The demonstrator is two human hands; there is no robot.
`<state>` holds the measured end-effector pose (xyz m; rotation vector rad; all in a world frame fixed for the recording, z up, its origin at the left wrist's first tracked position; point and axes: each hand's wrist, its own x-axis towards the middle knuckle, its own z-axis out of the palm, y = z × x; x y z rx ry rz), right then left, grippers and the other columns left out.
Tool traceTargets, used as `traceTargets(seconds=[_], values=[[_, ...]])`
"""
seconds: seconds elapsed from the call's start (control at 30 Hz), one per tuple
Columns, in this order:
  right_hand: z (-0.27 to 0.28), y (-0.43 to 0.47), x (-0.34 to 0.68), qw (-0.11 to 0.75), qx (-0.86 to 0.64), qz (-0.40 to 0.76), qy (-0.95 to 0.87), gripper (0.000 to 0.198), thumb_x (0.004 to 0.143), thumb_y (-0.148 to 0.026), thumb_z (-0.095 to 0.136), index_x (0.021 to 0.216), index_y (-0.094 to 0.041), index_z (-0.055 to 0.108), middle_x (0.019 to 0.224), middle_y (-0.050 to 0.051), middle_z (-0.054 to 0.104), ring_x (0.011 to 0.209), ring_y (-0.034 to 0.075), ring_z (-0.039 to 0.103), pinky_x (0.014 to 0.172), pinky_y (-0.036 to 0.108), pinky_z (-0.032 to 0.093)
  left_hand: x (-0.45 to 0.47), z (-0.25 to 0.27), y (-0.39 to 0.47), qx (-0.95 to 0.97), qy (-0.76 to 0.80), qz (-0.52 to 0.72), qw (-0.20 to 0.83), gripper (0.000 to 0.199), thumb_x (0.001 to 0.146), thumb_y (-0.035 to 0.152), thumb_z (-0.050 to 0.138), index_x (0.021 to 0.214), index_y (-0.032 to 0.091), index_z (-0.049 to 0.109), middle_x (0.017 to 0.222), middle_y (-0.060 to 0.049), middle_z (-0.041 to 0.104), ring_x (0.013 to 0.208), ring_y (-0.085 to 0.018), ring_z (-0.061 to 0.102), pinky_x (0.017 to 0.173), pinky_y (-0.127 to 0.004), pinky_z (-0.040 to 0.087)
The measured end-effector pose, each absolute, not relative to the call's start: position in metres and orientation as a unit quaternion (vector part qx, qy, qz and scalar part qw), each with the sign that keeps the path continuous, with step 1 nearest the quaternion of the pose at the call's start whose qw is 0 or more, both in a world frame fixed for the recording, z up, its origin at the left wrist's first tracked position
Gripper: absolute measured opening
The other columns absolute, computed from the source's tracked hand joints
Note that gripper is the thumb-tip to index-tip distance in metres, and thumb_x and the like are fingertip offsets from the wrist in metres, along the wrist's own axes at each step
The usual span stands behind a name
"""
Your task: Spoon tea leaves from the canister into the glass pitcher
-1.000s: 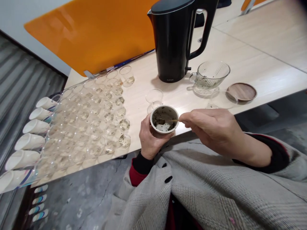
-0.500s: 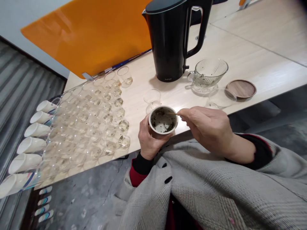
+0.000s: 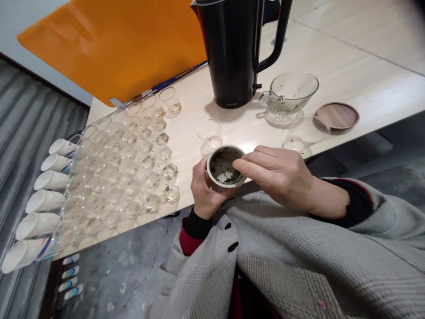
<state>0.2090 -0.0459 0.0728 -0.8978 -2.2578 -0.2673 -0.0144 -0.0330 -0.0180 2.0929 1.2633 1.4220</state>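
Right hand [image 3: 275,175] moved over cup [image 3: 226,167], grip pinched inside, left hand [image 3: 206,188] grasping cup

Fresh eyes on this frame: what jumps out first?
The grid of small clear glasses covering the table's left side, white cups lying along its edge. At the near edge, the left hand holds a white cup with tea leaves; the right hand reaches into it. A black kettle stands behind.

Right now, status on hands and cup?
Left hand grips cup at table edge. Right hand over rim, fingertips inside. Wet tea leaves cling inside. Glass close behind.
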Motion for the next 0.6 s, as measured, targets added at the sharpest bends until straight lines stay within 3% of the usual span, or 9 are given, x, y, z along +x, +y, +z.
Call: traceTargets(seconds=[0.17, 0.33, 0.6], values=[[0.069, -0.041, 0.208, 0.364, -0.307, -0.002, -0.879, 0.027, 0.107, -0.009, 0.046, 0.097, -0.016, 0.070, 0.086, 0.005, 0.069, 0.075, 0.014, 0.059, 0.063, 0.026, 0.044, -0.017, -0.017, -0.034, 0.750, 0.414, 0.495, 0.142, 0.098, 0.070, 0.058, 0.096, 0.154, 0.033, 0.051, 0.139, -0.009, 0.068, 0.125, -0.033, 0.068, 0.106, -0.055, 0.057], [0.087, -0.042, 0.235, 0.297, -0.309, 0.097, -0.898, 0.030, 0.108, -0.012, 0.045, 0.101, -0.022, 0.073, 0.085, 0.004, 0.069, 0.071, 0.014, 0.060, 0.061, 0.028, 0.044, -0.017, -0.018, -0.034, 0.763, 0.399, 0.493, 0.124, 0.103, 0.069, 0.058, 0.097, 0.157, 0.032, 0.048, 0.142, -0.009, 0.066, 0.127, -0.033, 0.067, 0.107, -0.053, 0.057], [0.100, -0.054, 0.233, 0.315, -0.377, 0.124, -0.862, 0.034, 0.111, -0.019, 0.042, 0.109, -0.027, 0.075, 0.091, 0.007, 0.073, 0.080, 0.019, 0.068, 0.066, 0.033, 0.053, -0.016, -0.017, -0.034, 0.771, 0.392, 0.490, 0.108, 0.101, 0.072, 0.060, 0.094, 0.157, 0.031, 0.048, 0.143, -0.010, 0.067, 0.128, -0.034, 0.067, 0.108, -0.054, 0.058]])
